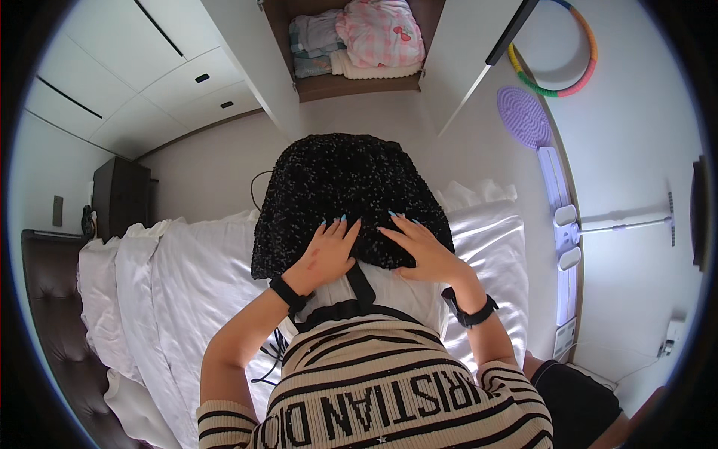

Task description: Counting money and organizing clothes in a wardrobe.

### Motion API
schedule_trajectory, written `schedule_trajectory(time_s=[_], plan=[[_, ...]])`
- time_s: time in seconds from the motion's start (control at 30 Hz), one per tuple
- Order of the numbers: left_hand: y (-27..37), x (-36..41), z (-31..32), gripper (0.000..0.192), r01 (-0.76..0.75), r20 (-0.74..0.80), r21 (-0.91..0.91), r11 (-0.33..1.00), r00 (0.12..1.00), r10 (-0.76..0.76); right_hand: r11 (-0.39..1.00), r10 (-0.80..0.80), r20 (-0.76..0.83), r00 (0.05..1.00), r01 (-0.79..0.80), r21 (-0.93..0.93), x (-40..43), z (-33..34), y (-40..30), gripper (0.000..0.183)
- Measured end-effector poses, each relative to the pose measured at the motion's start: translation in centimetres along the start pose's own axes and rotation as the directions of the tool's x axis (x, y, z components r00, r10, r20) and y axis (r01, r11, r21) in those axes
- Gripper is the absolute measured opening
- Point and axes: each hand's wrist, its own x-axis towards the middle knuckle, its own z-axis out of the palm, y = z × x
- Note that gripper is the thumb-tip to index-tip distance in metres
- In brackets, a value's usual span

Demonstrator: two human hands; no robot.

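Note:
A black sequined garment (348,174), perhaps a skirt, lies spread in front of my body, over the bed's edge or my lap. Resting flat on its near left part is my left hand (331,250), with the fingers apart. My right hand (423,250) touches the near right part, its fingers spread as well. Neither hand grips the cloth. White fabric and a black strap (362,285) show between my wrists, each of which wears a black band.
White satin bedding (196,280) spreads to both sides. Ahead, an open wardrobe (359,88) holds folded textiles (381,36). Lilac exercise gear (565,230) and a coloured hoop (593,56) stand along the right wall. At lower right, part of another person (578,395) shows.

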Motion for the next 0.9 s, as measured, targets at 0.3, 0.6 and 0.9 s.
schedule_trajectory(time_s=[0.3,0.6,0.9], plan=[[-0.2,1.5,-6.6,0.047,0.231,0.194,-0.549,0.803,0.970,-0.147,0.933,0.315,-0.436,0.843,-0.360,-0.024,-2.0,0.5,1.2,0.073],[2.4,1.9,-0.8,0.069,0.047,0.197,-0.406,0.912,0.980,0.037,0.954,0.050,-0.807,0.588,-0.268,-0.136,4.0,-8.2,2.1,0.037],[4.1,-3.7,-3.6,0.071,0.031,0.113,-0.444,0.895,0.993,0.022,0.660,-0.747,-0.093,0.659,0.717,-0.225,16.9,2.4,-10.2,0.022]])
